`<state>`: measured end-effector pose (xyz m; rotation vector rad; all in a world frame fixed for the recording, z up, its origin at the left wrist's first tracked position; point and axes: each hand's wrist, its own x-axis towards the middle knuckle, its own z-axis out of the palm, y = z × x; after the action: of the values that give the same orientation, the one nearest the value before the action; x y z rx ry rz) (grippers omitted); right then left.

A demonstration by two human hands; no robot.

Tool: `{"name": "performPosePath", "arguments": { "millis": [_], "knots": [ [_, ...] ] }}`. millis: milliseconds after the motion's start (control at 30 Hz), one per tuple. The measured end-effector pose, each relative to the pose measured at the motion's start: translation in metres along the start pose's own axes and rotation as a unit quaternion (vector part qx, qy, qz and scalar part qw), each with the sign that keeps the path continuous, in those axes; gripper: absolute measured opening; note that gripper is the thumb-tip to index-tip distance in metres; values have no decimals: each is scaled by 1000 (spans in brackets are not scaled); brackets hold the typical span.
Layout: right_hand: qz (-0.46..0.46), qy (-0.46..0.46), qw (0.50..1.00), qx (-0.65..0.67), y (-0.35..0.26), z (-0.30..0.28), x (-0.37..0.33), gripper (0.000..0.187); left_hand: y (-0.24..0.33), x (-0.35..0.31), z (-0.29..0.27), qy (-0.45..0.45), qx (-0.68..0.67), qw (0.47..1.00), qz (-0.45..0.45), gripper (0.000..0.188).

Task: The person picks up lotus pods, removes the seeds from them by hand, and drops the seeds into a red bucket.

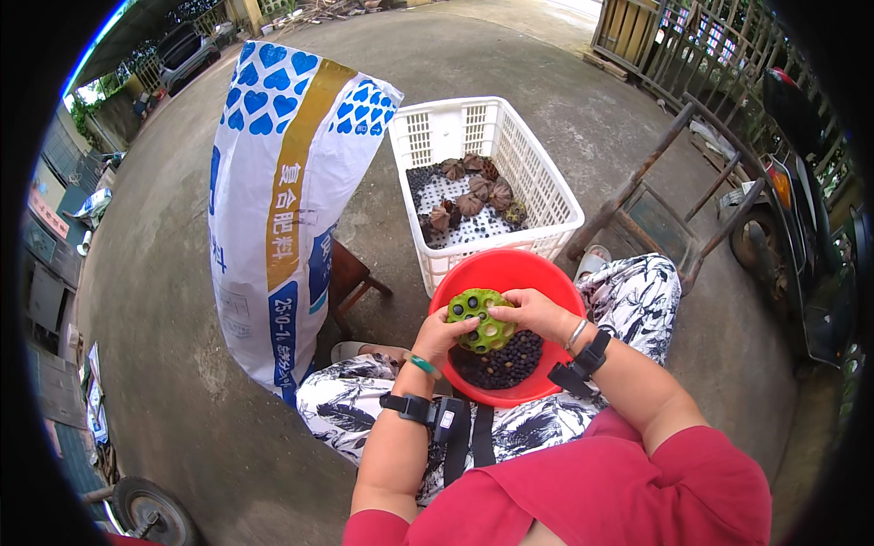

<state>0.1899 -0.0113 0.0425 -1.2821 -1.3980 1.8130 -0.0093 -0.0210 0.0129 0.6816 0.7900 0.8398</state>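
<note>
Between my two hands is a green lotus seed pod [482, 337], its flat face up, with dark seeds in some holes and other holes bare. My left hand [434, 335] grips the pod's left side, the thumb lying across its face. On the right edge, my right hand [539, 314] holds it with thumb and fingers. Below the pod stands a red basin [564, 282] on my lap, with many loose dark lotus seeds [514, 364] at its bottom.
Beyond the basin stands a white plastic crate [537, 173] with brown dried pods [473, 196] and loose seeds. A tall white woven sack [264, 182] leans at the left beside a wooden stool [355, 278]. To the right are a wooden chair [651, 182] and a parked motorbike [792, 246].
</note>
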Motion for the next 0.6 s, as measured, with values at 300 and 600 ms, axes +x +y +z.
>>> {"name": "performPosePath", "arguments": {
  "millis": [300,600],
  "knots": [
    [0,-123,966,226,-19,-2,-9,26,10,-14,11,-71,-74,993,54,38],
    [-164,209,944,-194,-7,-5,-3,29,-13,2,-4,77,8,996,39,37]
  ]
}}
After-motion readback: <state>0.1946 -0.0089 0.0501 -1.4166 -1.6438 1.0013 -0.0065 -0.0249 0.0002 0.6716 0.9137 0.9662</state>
